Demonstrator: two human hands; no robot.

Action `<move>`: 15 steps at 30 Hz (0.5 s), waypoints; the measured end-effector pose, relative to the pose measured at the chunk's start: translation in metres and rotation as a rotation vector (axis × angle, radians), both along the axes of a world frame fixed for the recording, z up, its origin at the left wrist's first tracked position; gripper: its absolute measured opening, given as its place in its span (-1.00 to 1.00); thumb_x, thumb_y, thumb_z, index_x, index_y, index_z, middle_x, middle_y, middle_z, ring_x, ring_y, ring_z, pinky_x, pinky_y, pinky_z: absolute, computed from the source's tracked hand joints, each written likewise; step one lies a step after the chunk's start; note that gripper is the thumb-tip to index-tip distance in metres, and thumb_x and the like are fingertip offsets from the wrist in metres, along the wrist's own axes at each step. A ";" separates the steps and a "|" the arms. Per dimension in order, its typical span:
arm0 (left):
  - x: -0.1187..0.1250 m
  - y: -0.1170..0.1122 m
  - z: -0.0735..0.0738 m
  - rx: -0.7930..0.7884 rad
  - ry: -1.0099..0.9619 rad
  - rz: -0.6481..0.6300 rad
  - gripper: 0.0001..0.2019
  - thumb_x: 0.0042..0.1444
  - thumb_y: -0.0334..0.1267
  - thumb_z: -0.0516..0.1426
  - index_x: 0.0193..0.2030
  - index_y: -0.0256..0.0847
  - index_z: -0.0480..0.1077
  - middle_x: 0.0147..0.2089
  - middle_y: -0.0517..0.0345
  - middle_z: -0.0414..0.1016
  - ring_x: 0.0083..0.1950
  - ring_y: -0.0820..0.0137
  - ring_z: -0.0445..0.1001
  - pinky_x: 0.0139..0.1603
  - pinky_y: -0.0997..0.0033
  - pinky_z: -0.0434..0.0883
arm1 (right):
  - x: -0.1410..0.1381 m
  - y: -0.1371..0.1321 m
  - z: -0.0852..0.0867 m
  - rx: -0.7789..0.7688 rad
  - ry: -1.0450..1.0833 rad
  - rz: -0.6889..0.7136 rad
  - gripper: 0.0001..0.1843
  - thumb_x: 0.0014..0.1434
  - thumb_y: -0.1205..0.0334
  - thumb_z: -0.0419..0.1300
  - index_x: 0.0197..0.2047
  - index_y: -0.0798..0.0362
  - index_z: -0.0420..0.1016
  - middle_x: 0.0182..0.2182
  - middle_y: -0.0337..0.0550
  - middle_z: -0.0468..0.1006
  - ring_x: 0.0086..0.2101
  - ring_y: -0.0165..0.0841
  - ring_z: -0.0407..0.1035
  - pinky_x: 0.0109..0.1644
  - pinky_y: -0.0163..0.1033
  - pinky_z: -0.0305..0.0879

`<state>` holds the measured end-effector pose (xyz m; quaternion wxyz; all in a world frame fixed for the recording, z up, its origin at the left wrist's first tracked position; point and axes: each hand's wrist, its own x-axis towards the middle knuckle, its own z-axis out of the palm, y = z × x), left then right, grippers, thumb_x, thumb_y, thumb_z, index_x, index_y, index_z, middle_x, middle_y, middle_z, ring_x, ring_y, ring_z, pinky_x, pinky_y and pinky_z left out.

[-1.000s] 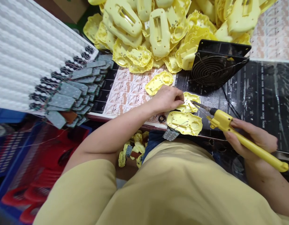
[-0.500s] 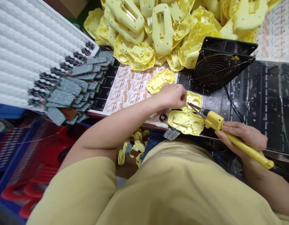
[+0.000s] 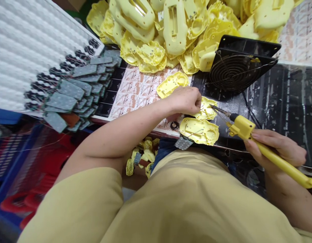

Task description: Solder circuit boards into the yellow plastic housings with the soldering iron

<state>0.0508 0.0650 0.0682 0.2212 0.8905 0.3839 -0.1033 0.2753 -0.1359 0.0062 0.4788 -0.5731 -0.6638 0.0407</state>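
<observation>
Bench (image 3: 275,98), fan (image 3: 232,72) beyond. Soldering iron (image 3: 244,127) in right hand (image 3: 279,148), fingers wrapped round handle. Left hand (image 3: 188,100) curls over left end of middle yellow shell (image 3: 206,111) lying on bench; grip hidden, can't tell. I'd keep shell steady, iron tip (image 3: 220,110) light, off plastic.

The counter (image 3: 280,104) has a glossy black covering, scuffed and marked with rows of small white lettering, and bright glints of light lie on it. Printed paper (image 3: 130,89) covers part of its left side, and similar paper reaches its far right corner. Past the left edge slants a white ridged sheet (image 3: 39,44); below that, blue crates (image 3: 11,184) stand in dimmer light. Brown cardboard (image 3: 73,3) shows beyond the far left corner.
</observation>
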 end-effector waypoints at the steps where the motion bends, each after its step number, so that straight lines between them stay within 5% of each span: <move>1: 0.000 0.000 0.000 -0.003 -0.001 0.003 -0.86 -0.02 -0.37 0.24 -0.32 -0.19 0.65 -0.37 0.13 0.61 -0.19 0.25 0.59 -0.06 0.31 0.46 | -0.002 0.002 0.002 0.080 -0.035 0.000 -0.86 0.11 0.18 0.49 -0.35 -0.07 0.62 -0.44 -0.26 0.69 -0.47 -0.32 0.62 -0.47 -0.35 0.54; 5: 0.001 0.001 -0.002 0.007 -0.008 0.000 -0.88 -0.01 -0.36 0.24 -0.35 -0.19 0.64 -0.40 0.14 0.59 -0.23 0.27 0.58 -0.13 0.32 0.43 | -0.006 0.002 0.005 0.139 -0.199 -0.056 -0.77 0.14 0.20 0.47 -0.10 -0.06 0.67 -0.35 -0.24 0.74 -0.47 -0.27 0.63 -0.45 -0.33 0.56; 10: -0.005 0.002 -0.006 0.011 -0.036 -0.044 -0.88 0.02 -0.35 0.23 -0.34 -0.15 0.63 -0.38 0.17 0.60 -0.20 0.29 0.59 -0.09 0.33 0.43 | 0.001 -0.006 -0.011 0.203 -0.193 -0.113 -0.39 0.05 0.23 0.51 0.19 -0.15 0.60 -0.21 -0.23 0.76 -0.44 -0.24 0.65 -0.48 -0.30 0.53; 15: -0.021 -0.002 -0.010 0.169 -0.152 -0.134 -0.67 0.24 -0.13 0.21 0.06 -0.19 0.60 0.11 -0.07 0.63 0.19 0.05 0.55 0.25 0.10 0.41 | 0.011 -0.021 -0.018 0.166 -0.049 -0.225 -0.54 -0.02 0.18 0.55 0.00 -0.13 0.70 -0.26 -0.24 0.75 -0.46 -0.27 0.62 -0.48 -0.29 0.51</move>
